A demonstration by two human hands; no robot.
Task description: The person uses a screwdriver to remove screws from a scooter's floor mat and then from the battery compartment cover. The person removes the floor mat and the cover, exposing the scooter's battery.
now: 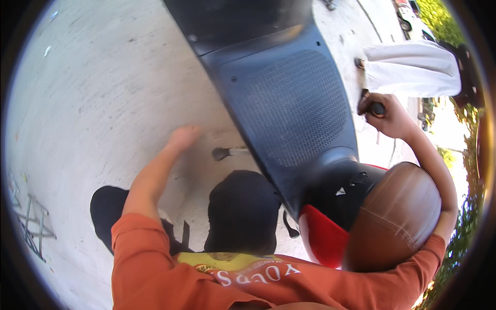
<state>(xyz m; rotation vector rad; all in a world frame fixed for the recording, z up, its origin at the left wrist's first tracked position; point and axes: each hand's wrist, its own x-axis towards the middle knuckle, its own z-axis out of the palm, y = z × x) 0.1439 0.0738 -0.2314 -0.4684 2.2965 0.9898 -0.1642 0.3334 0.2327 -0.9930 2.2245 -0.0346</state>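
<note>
A scooter fills the middle, with a dark textured footboard (294, 103), a red panel (325, 232) and a brown seat (392, 217). My right hand (385, 116) reaches around the seat and is closed on a black cylindrical handle (376, 109); what it belongs to is unclear. My left hand (186, 135) hangs over the concrete ground, left of the footboard and near a metal stand with a black tip (221, 153); it is blurred, so I cannot make out its fingers.
Another person in white trousers (408, 72) is at the upper right. Parked vehicles (405, 23) and greenery (434, 13) show beyond. Grey metal frames (36, 227) lie at the far left. My dark-clothed knee (240, 212) is beside the scooter.
</note>
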